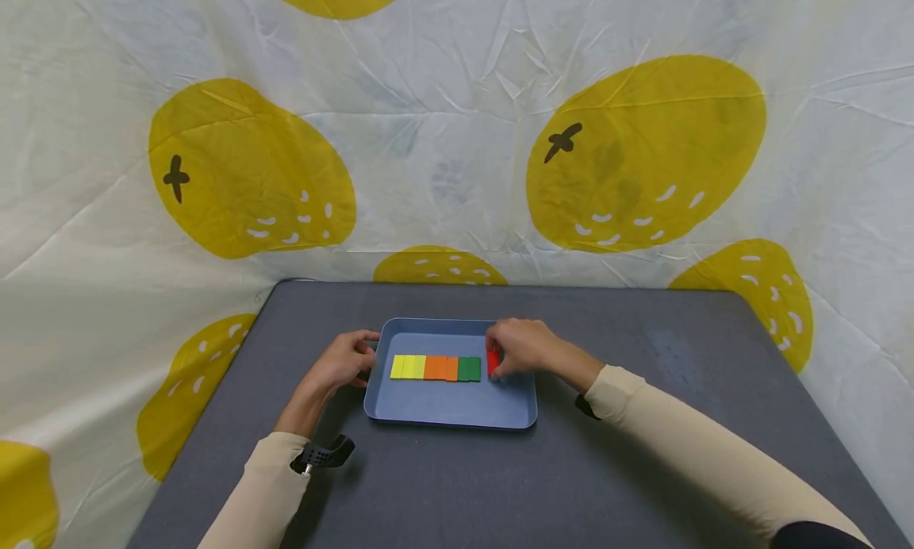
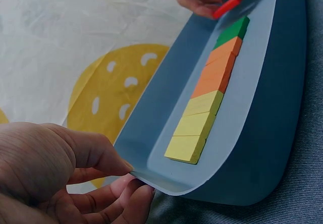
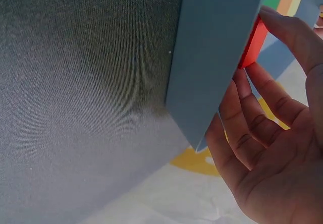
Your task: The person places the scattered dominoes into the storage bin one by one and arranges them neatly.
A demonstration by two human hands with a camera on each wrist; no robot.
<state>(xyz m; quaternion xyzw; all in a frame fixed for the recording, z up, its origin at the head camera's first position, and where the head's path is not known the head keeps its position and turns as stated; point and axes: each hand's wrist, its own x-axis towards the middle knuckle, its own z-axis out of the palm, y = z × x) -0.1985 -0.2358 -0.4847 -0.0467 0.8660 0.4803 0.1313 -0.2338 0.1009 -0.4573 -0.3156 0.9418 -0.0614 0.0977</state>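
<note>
My right hand [image 1: 524,345] pinches a red rectangular tile [image 3: 254,43] between thumb and fingertips, at the right end of a shallow blue tray [image 1: 443,406]. In the right wrist view the other fingers reach past the tray's rim. My left hand [image 2: 75,168] holds the tray's left edge, the thumb over the rim and the fingers outside it. A row of flat tiles lies in the tray: yellow tiles [image 1: 408,366] on the left, orange tiles [image 1: 440,367] in the middle, green tiles [image 1: 469,369] on the right. A strip of bare tray separates the green tiles from the red one.
The tray stands on a dark grey table [image 1: 457,485]. Behind and beside the table hangs a white cloth [image 1: 443,168] printed with large yellow fruit shapes. A black strap [image 1: 327,454] is worn at the left wrist.
</note>
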